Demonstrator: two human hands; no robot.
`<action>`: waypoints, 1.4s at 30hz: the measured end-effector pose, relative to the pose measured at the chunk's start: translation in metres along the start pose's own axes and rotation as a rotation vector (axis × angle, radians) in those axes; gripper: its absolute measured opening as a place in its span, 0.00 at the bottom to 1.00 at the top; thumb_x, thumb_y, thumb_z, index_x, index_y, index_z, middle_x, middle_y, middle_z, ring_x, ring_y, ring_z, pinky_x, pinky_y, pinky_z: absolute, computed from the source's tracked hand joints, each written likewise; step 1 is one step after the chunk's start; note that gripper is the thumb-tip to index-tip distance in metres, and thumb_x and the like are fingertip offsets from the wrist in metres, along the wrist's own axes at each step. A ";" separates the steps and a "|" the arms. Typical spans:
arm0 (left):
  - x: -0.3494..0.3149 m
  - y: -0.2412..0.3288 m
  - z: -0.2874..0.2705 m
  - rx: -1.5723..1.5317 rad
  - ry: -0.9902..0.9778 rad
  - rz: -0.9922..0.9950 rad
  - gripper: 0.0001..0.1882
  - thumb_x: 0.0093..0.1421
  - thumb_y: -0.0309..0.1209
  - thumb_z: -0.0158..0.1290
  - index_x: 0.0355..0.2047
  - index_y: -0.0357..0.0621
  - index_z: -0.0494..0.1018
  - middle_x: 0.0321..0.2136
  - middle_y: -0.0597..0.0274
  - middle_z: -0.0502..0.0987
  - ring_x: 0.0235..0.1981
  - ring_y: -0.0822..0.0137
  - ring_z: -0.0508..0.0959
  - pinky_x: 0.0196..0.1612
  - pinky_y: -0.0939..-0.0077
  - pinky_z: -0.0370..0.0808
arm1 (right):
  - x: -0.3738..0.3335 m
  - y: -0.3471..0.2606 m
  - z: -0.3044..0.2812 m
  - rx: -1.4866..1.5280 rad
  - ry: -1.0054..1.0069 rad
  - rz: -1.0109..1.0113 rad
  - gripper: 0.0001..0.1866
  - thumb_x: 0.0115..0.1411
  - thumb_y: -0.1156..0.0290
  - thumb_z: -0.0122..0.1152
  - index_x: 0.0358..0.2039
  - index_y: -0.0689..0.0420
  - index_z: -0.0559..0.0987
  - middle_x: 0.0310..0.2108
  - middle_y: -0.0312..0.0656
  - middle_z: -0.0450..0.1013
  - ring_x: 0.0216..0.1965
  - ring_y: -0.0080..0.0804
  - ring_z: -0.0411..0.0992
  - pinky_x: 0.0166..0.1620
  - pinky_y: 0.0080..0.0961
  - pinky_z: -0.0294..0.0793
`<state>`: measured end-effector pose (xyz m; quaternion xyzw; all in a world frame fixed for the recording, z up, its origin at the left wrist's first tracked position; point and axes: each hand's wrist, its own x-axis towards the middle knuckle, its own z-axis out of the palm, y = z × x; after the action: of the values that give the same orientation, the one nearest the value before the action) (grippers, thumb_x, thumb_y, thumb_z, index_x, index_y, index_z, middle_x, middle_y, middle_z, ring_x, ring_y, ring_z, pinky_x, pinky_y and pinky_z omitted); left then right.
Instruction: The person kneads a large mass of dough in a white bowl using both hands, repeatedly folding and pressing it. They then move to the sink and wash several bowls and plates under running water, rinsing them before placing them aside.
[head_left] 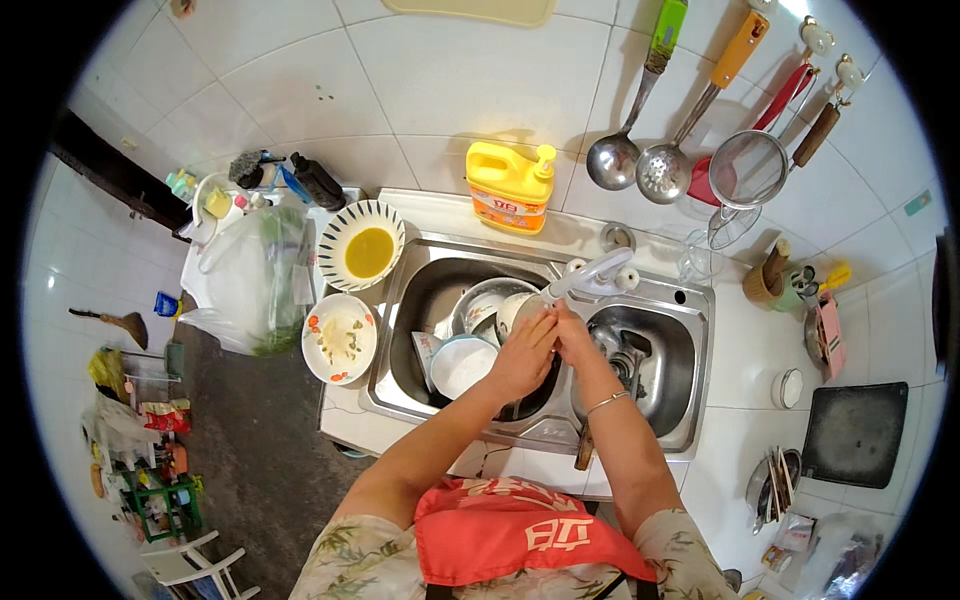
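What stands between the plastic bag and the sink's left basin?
In the head view: the bowl of yellow liquid and the dish with food scraps.

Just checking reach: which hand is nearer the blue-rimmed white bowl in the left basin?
Left. The left hand is just right of the blue-rimmed white bowl; the right hand is farther right, by the faucet.

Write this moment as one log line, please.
left hand + right hand: together by faucet | left basin: bowls | yellow jug: upright behind left basin
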<state>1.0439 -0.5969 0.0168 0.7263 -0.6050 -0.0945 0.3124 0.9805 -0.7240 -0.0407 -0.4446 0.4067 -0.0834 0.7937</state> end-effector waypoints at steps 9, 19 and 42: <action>0.029 -0.054 0.011 -1.757 0.416 -0.969 0.22 0.62 0.43 0.41 0.46 0.36 0.67 0.47 0.45 0.69 0.50 0.54 0.69 0.56 0.63 0.63 | -0.035 -0.010 0.038 0.793 -0.487 0.111 0.27 0.65 0.55 0.35 0.55 0.63 0.64 0.55 0.45 0.63 0.56 0.38 0.59 0.60 0.31 0.54; 0.014 -0.017 0.031 -2.033 0.137 -0.967 0.21 0.61 0.36 0.45 0.51 0.39 0.63 0.45 0.53 0.71 0.45 0.55 0.72 0.49 0.64 0.70 | -0.031 -0.020 0.075 0.804 -0.122 -0.159 0.29 0.62 0.50 0.37 0.61 0.48 0.54 0.57 0.59 0.54 0.56 0.55 0.57 0.59 0.46 0.56; -0.023 -0.071 0.063 -1.560 0.071 -1.107 0.20 0.61 0.44 0.41 0.43 0.42 0.68 0.39 0.58 0.72 0.37 0.66 0.74 0.34 0.74 0.71 | -0.066 -0.025 0.057 -1.511 0.261 -0.923 0.23 0.52 0.73 0.53 0.51 0.56 0.67 0.53 0.51 0.62 0.56 0.49 0.58 0.57 0.35 0.57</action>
<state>1.0638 -0.5912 -0.0788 0.4990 0.0675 -0.5832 0.6374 0.9841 -0.6698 0.0324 -0.9551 0.2207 -0.1544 0.1237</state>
